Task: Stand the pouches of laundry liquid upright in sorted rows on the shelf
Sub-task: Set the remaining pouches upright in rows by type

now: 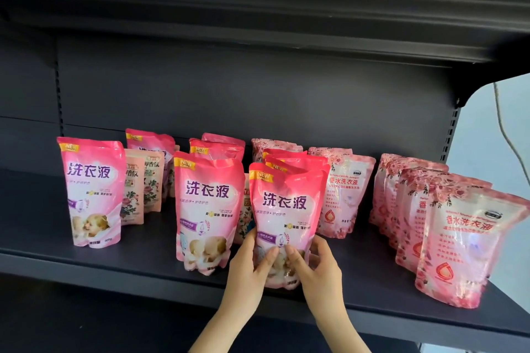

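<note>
A bright pink pouch (285,209) with purple lettering stands upright near the front edge of the dark shelf (149,262). My left hand (252,264) and my right hand (314,262) grip its lower part from either side, thumbs on its front. More pouches of the same kind stand behind it in a row. Another such row is headed by the pouch (208,209) to its left, and a single one (91,189) stands at the far left. Rose-patterned pale pink pouches (470,241) form a row on the right, with another (344,192) in the middle.
Small peach floral pouches (143,183) stand behind the left pouch, and one (246,209) shows between the two middle rows. The upper shelf (258,23) overhangs close above. A cable (507,135) hangs past the shelf's right end.
</note>
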### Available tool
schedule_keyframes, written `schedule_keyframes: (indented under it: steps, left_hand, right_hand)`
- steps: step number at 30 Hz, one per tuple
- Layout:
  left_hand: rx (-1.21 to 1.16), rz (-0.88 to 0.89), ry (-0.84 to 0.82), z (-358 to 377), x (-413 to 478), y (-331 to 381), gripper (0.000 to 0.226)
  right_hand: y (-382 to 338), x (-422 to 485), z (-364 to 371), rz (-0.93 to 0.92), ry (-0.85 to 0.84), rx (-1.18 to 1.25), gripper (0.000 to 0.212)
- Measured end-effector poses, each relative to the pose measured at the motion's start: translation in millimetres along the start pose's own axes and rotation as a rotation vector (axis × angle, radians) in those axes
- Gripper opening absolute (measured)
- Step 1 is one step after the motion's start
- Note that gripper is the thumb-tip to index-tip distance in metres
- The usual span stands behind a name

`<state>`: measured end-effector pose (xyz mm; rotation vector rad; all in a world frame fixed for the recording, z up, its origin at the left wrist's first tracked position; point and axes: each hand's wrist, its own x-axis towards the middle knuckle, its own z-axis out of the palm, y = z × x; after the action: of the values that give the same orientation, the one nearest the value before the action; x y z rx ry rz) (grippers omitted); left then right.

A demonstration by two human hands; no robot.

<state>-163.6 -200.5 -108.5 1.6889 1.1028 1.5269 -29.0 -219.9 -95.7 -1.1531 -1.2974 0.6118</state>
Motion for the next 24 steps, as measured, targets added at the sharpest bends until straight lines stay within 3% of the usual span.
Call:
schedule_keyframes:
  steps: [10, 24]
  left_hand:
    - [-0.092, 0.069, 0.071, -20.1, -14.4, 18.6, 0.044]
    - [-0.094, 0.068, 0.029, -186.3, -41.1, 19.2, 0.033]
  right_hand:
    - [-17.3, -14.3, 9.7, -0.04, 0.052, -0.016, 0.019]
    - [-80.8, -89.0, 146.5, -0.046, 0.053, 0.114, 0.017]
